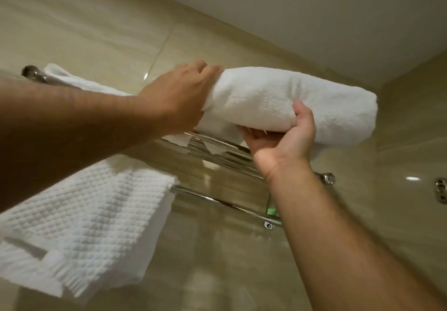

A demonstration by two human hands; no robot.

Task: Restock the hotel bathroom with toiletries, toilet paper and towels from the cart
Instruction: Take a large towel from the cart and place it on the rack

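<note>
left grip (pixel 179 95): raised, curled | right grip (pixel 281 141): palm up, cupping

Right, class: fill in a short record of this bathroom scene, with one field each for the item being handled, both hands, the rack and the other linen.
item handled: rolled white towel, above the rack
left hand: grips its left end
right hand: cups it from below, thumb in front
rack: chrome, wall-mounted
other linen: folded towel on rack's left; waffle towel hanging on lower rail
</note>
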